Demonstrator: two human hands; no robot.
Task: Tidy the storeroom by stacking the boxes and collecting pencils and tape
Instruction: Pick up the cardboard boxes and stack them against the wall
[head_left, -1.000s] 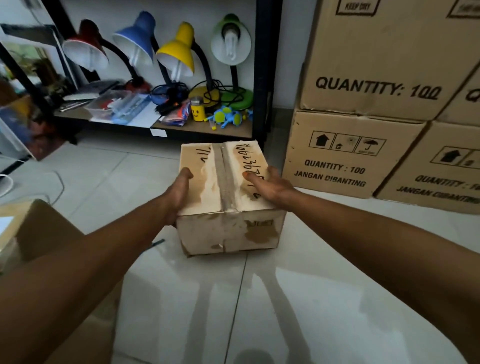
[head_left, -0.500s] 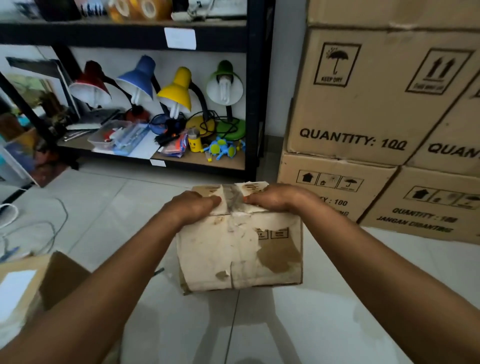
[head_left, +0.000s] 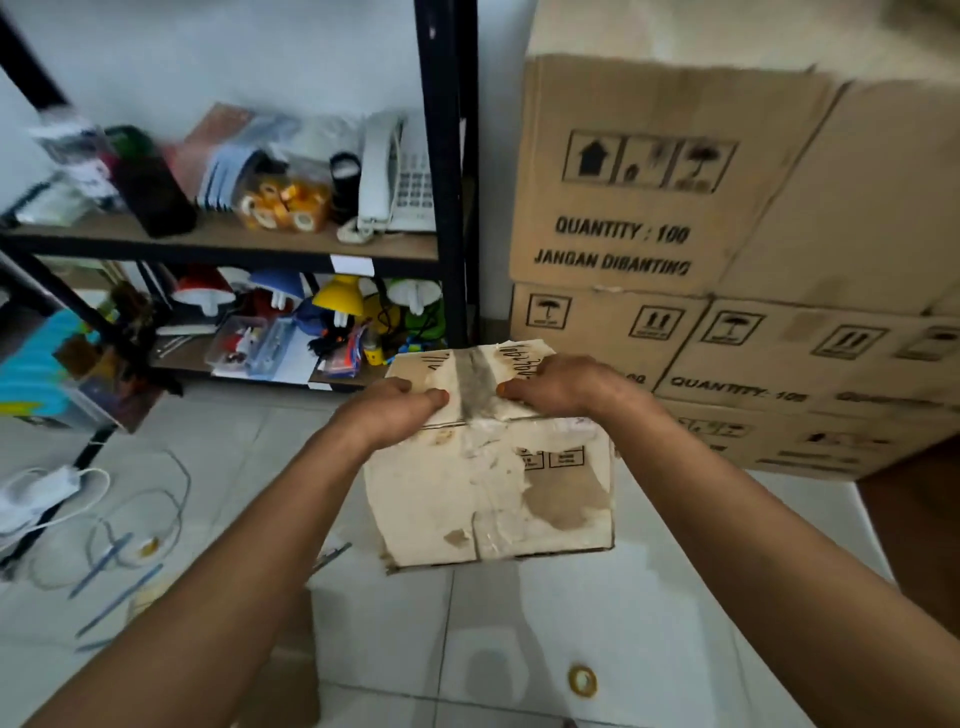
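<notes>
a person holds a worn cardboard box (head_left: 488, 488) in the air above the tiled floor (head_left: 623, 623), left hand (head_left: 387, 415) and right hand (head_left: 561, 387) gripping its top edge, beside stacked cartons (head_left: 675, 208). a tape roll (head_left: 583, 680) lies on the floor below.

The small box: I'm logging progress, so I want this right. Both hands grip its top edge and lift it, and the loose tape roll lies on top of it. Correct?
Not quite. The head view shows the tape roll on the floor tiles below, not on the small box. The rest stands: left hand and right hand both grip its top edge, lifting it.
</notes>
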